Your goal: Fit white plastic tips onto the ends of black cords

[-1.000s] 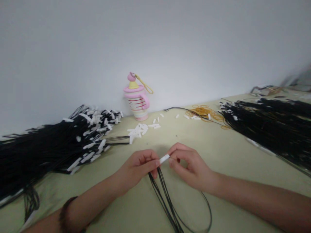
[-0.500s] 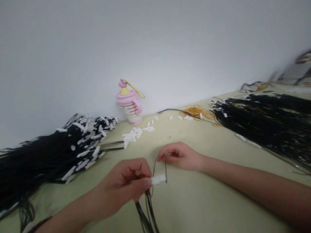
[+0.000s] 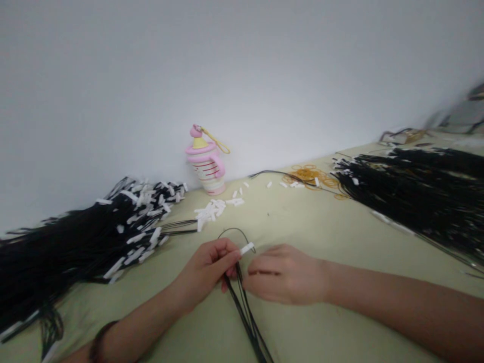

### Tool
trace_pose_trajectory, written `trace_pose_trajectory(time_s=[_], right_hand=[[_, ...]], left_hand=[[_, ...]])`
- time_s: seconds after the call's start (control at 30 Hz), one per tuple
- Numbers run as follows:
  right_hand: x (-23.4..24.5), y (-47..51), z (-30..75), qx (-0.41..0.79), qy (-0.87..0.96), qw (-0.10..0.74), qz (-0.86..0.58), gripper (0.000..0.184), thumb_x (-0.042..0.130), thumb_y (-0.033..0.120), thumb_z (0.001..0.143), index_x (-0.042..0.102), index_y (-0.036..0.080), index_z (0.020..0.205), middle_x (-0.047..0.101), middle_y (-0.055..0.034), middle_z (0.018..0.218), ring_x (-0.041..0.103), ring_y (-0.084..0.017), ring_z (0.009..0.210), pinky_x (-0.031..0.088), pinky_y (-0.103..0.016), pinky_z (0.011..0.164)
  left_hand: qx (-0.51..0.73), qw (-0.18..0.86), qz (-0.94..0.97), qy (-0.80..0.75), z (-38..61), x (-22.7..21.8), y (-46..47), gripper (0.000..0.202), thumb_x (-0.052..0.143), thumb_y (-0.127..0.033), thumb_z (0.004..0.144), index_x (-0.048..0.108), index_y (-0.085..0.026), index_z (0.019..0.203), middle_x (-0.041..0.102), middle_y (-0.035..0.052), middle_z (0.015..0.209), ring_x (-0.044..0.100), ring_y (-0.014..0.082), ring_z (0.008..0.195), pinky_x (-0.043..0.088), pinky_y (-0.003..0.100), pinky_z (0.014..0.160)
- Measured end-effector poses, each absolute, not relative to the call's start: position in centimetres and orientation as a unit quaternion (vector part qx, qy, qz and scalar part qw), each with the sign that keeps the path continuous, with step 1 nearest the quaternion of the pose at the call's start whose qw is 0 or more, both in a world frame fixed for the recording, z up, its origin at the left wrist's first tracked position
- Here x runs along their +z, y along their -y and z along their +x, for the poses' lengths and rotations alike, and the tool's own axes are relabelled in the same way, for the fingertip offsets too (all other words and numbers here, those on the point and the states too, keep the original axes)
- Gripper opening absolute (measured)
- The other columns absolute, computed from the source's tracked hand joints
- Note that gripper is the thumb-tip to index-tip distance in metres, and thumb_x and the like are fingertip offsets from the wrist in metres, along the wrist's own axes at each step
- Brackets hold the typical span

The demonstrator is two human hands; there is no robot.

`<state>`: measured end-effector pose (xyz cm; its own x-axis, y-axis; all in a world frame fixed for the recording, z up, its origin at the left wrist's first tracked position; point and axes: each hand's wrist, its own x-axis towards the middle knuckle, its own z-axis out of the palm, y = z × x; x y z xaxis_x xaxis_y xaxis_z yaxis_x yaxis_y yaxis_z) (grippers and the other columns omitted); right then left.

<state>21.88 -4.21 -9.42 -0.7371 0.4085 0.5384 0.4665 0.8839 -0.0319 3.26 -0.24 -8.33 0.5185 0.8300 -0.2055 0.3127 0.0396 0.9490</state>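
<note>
My left hand point(image 3: 212, 264) pinches a small white plastic connector point(image 3: 247, 248) between thumb and fingers. Black wires point(image 3: 245, 312) hang from that grip down toward the bottom edge. One thin black wire point(image 3: 233, 229) arcs above the hand and comes down at the connector's outer end. My right hand point(image 3: 282, 275), blurred, is just to the right with its fingers curled together. Its fingertips are beside the hanging wires; what they hold, if anything, I cannot make out.
Black wires with white connectors point(image 3: 143, 201) are heaped at left. Loose white connectors point(image 3: 212, 209) lie near a pink-and-white cup point(image 3: 207, 169) by the wall. Rubber bands point(image 3: 306, 174) lie farther right, before another pile of black wires point(image 3: 419, 186).
My right hand has come down from above the connector to beside the hanging wires. The thin wire's loop now arcs over my left hand, which sits slightly higher in view.
</note>
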Motion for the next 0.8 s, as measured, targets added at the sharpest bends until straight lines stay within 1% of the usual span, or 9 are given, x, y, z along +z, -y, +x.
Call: trace_pose_trajectory(time_s=[0.13,0.2,0.27,0.33,0.4,0.5,0.6,0.7,0.8], right_hand=[[-9.2,4.6,21.6,-0.1,0.94,0.258,-0.197,0.017,0.038,0.016,0.084,0.053,0.018,0.092,0.058,-0.0026,0.074,0.053,-0.012,0.068,0.039,-0.024,0.063],[-9.2,4.6,21.6,-0.095,0.942,0.253,-0.199,0.018,0.038,0.016,0.084,0.054,0.018,0.091,0.059,-0.0032,0.074,0.053,-0.012,0.07,0.039,-0.024,0.065],[-9.3,4.5,21.7,-0.07,0.943,0.245,-0.212,0.019,0.036,0.018,0.085,0.053,0.017,0.094,0.06,-0.0042,0.08,0.053,-0.012,0.074,0.039,-0.024,0.068],[-9.4,4.4,21.6,-0.031,0.939,0.246,-0.238,0.019,0.037,0.021,0.085,0.053,0.017,0.095,0.059,-0.0053,0.086,0.053,-0.013,0.078,0.039,-0.024,0.071],[-9.5,4.4,21.3,0.03,0.923,0.257,-0.283,0.016,0.042,0.025,0.082,0.053,0.016,0.09,0.059,-0.005,0.084,0.052,-0.013,0.076,0.039,-0.024,0.069],[-9.8,4.4,20.7,0.179,0.866,0.294,-0.361,0.011,0.045,0.021,0.079,0.054,0.015,0.077,0.053,0.001,0.064,0.047,-0.008,0.057,0.037,-0.017,0.053],[-10.0,4.4,20.2,0.312,0.807,0.31,-0.393,0.02,0.038,0.018,0.081,0.054,0.014,0.07,0.044,0.0044,0.054,0.039,-0.005,0.046,0.029,-0.014,0.043],[-10.0,4.5,20.0,0.342,0.789,0.31,-0.405,0.02,0.041,0.02,0.08,0.055,0.014,0.066,0.042,0.0048,0.052,0.036,-0.005,0.046,0.027,-0.015,0.042],[-10.0,4.5,20.0,0.357,0.781,0.314,-0.405,0.017,0.044,0.018,0.077,0.054,0.014,0.065,0.045,0.0044,0.053,0.039,-0.005,0.048,0.029,-0.015,0.044]], left_hand=[[0.229,0.589,0.656,-0.413,3.3,-8.4,0.2,0.025,0.052,-0.037,0.073,0.048,-0.014,0.065,0.046,-0.0053,0.05,0.042,0.0056,0.04,0.037,0.015,0.035],[0.233,0.592,0.654,-0.41,3.3,-8.4,0.2,0.025,0.052,-0.037,0.073,0.048,-0.014,0.065,0.046,-0.0051,0.051,0.042,0.0055,0.04,0.038,0.016,0.036],[0.23,0.593,0.653,-0.411,3.3,-8.4,0.3,0.025,0.052,-0.037,0.073,0.048,-0.014,0.065,0.046,-0.0052,0.051,0.042,0.0056,0.04,0.039,0.016,0.036],[0.226,0.595,0.655,-0.408,3.3,-8.3,0.3,0.024,0.051,-0.037,0.073,0.048,-0.015,0.066,0.045,-0.0055,0.051,0.042,0.0056,0.041,0.039,0.016,0.036],[0.223,0.597,0.66,-0.398,3.3,-8.3,0.4,0.023,0.051,-0.036,0.074,0.049,-0.014,0.067,0.044,-0.0056,0.051,0.041,0.0055,0.041,0.04,0.016,0.037],[0.225,0.595,0.661,-0.398,3.4,-8.3,0.5,0.023,0.05,-0.035,0.075,0.049,-0.014,0.068,0.044,-0.0052,0.051,0.041,0.0055,0.042,0.04,0.016,0.038],[0.235,0.596,0.654,-0.403,3.4,-8.3,0.6,0.022,0.05,-0.034,0.076,0.049,-0.014,0.069,0.046,-0.0044,0.053,0.042,0.0056,0.045,0.039,0.015,0.039],[0.243,0.6,0.653,-0.394,3.5,-8.4,0.6,0.022,0.049,-0.034,0.077,0.048,-0.014,0.07,0.047,-0.0037,0.053,0.043,0.0057,0.045,0.039,0.015,0.04],[0.244,0.604,0.656,-0.382,3.4,-8.6,0.6,0.022,0.049,-0.034,0.077,0.048,-0.014,0.07,0.047,-0.0034,0.054,0.044,0.0059,0.045,0.039,0.015,0.041]])
